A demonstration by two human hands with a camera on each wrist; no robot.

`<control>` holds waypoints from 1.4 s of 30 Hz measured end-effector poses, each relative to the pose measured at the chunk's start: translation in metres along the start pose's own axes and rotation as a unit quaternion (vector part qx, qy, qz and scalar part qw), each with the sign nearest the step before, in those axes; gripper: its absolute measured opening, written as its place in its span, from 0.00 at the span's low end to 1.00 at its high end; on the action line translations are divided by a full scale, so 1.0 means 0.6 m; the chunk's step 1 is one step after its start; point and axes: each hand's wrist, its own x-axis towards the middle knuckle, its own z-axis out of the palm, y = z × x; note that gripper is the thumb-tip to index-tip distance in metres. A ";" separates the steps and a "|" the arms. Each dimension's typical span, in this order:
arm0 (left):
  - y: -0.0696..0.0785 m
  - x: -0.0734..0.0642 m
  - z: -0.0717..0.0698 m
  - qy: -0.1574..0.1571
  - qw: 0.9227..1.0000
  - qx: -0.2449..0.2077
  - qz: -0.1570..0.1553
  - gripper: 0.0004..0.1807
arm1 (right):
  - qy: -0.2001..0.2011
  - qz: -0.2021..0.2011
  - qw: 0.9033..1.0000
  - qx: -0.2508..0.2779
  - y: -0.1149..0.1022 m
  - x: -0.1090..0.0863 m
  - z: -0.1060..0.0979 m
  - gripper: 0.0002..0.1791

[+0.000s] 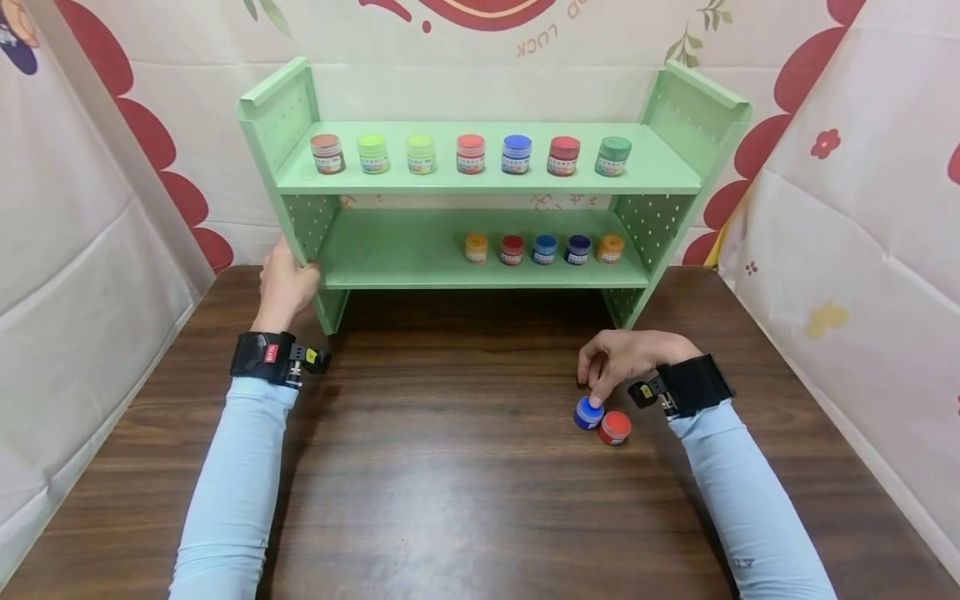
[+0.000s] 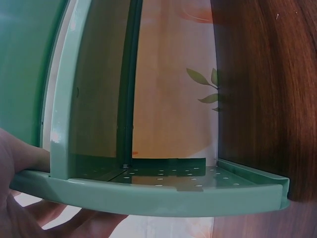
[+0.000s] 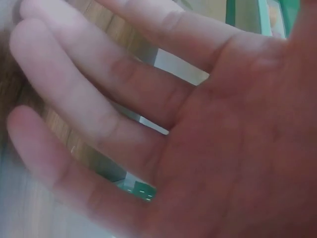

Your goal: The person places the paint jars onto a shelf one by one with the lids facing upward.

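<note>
My left hand [image 1: 285, 283] grips the left side panel of a light green two-tier shelf [image 1: 480, 282]. In the left wrist view, fingers [image 2: 89, 223] curl under the panel's edge [image 2: 163, 198]. My right hand [image 1: 633, 358] is over the table at the front right, its thumb at the lid of a blue paint jar [image 1: 587, 414]. The fingers [image 3: 74, 94] are loosely extended and spread in the right wrist view, where no jar shows. A red paint jar [image 1: 615, 428] stands right beside the blue one.
Several paint jars, including a green one [image 1: 613, 157], line the upper tier. Several smaller jars, including an orange one [image 1: 611, 248], stand on the right half of the lower tier. The shelf stands at the back of the brown wooden table [image 1: 435, 500], before a patterned cloth [image 1: 480, 92].
</note>
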 end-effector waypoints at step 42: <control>0.003 -0.002 0.002 0.001 1.000 0.008 -0.004 0.28 | 0.124 -0.069 0.988 -0.058 0.050 0.008 -0.009 0.15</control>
